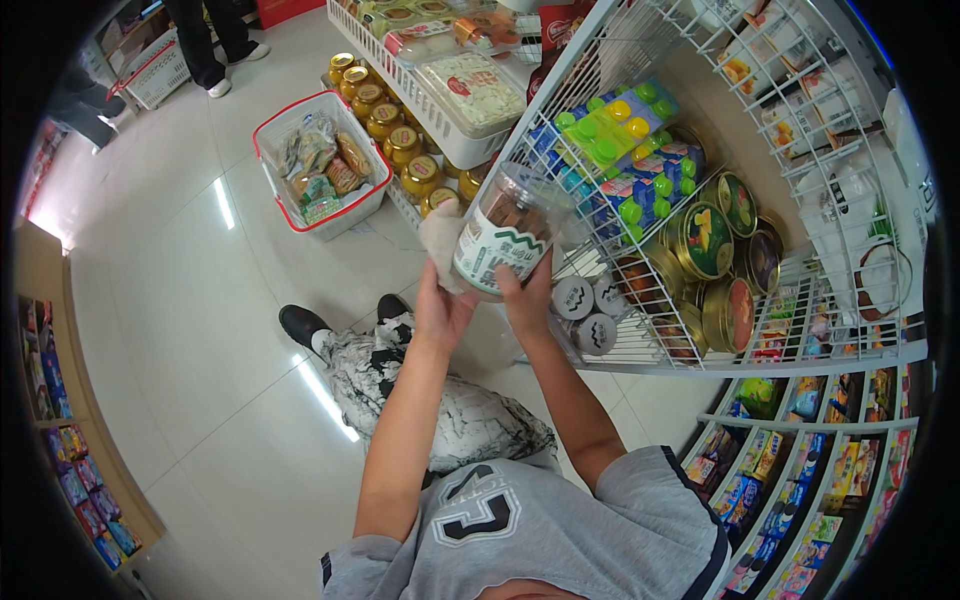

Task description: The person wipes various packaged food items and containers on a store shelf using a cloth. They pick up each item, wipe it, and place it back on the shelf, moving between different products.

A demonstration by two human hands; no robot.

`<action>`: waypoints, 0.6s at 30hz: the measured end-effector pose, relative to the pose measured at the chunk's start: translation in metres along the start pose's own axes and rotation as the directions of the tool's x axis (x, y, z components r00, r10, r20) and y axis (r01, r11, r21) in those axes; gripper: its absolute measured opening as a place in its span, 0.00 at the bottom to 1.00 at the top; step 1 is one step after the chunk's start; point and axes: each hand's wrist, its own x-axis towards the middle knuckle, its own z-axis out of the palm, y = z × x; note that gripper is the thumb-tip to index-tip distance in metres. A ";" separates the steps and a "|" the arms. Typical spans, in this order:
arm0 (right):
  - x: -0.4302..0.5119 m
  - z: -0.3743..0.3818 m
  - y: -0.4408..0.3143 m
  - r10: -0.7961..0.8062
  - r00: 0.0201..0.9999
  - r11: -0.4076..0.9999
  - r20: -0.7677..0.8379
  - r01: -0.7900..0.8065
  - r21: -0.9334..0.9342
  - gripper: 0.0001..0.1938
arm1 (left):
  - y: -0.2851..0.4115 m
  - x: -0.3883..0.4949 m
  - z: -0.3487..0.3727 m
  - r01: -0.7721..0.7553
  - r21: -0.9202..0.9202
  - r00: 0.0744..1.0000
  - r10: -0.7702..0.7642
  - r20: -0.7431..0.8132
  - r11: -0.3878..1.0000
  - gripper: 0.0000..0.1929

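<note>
A clear plastic jar (506, 232) of brown snacks, with a white and green label, is held tilted between both hands. My left hand (444, 304) supports its lower left side and also holds a pale cloth (442, 244) against it. My right hand (527, 292) grips the jar's lower right side, thumb over the label. Just right of the jar stands a white wire rack (630, 365). Inside it are several jars with white lids (598, 334), round gold tins (701, 240) and packs of bottles with green caps (637, 184).
A white basket with a red rim (262, 161) holding packaged food stands on the floor. Behind it are several gold-lidded jars (401, 146) and a white plastic tray (420, 97) of packaged food. Snack shelves (795, 427) stand lower right. Two people (206, 45) stand at the upper left.
</note>
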 end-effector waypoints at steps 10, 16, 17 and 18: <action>-0.020 -0.022 0.003 -0.026 0.874 0.800 0.486 0.309 -0.514 0.58 | 0.005 0.011 -0.013 0.006 -0.076 0.980 -0.021 -0.198 0.997 0.29; -0.021 -0.043 -0.039 0.183 0.948 0.959 0.259 -0.114 -0.258 0.63 | -0.006 0.032 -0.040 0.046 0.169 0.971 -0.004 -0.241 0.985 0.27; -0.025 -0.049 -0.042 0.299 0.928 0.934 0.224 -0.236 -0.267 0.59 | -0.010 0.037 -0.044 0.021 0.247 0.970 0.040 -0.239 0.969 0.24; -0.029 -0.055 -0.038 0.333 0.928 0.910 0.168 -0.269 -0.316 0.58 | -0.014 0.043 -0.047 -0.004 0.395 0.965 0.107 -0.240 0.919 0.23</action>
